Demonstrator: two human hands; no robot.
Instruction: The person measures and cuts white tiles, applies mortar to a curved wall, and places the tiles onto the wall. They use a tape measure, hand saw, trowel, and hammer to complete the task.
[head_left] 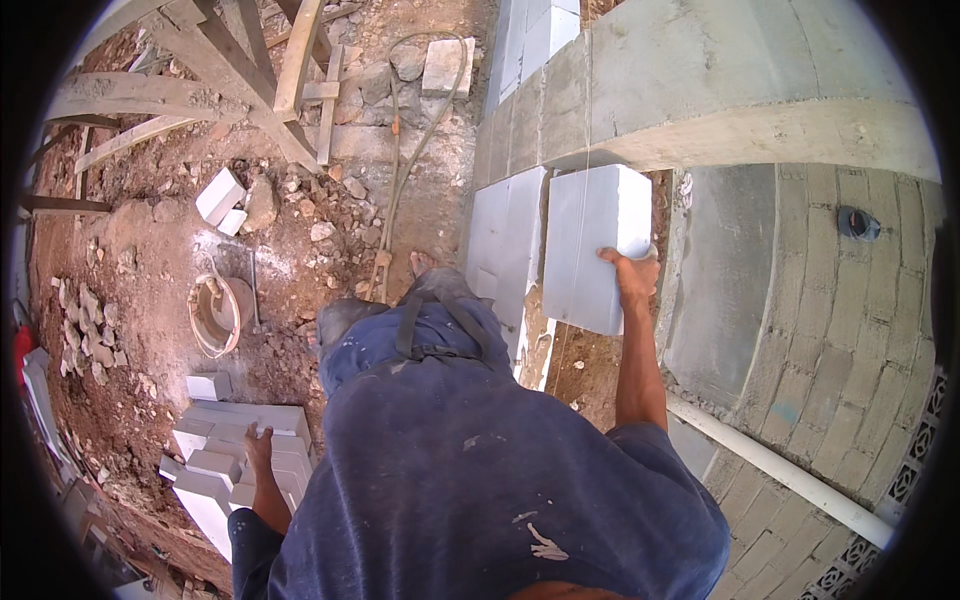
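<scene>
My right hand (pixel 632 274) grips the near right edge of a large white lightweight concrete block (pixel 587 235), thumb on its broad face. This block stands beside a low wall of similar pale blocks (pixel 503 245), with a narrow dark gap between them. How it is supported underneath is hard to see. Out to the left, my left hand (pixel 259 446) has its fingers apart and holds nothing. It is over a stack of white blocks (pixel 205 492); whether it touches them I cannot tell. A thin string line (pixel 588 95) runs past the gripped block's far end.
A mortar bucket (pixel 241 300) stands on the rubble-strewn dirt at left, with a thin rod (pixel 255 290) beside it. Timber props (pixel 245 70) rise at the far left. A hose (pixel 393 190) lies ahead. A concrete beam (pixel 720 140) and white pipe (pixel 780 468) are at right.
</scene>
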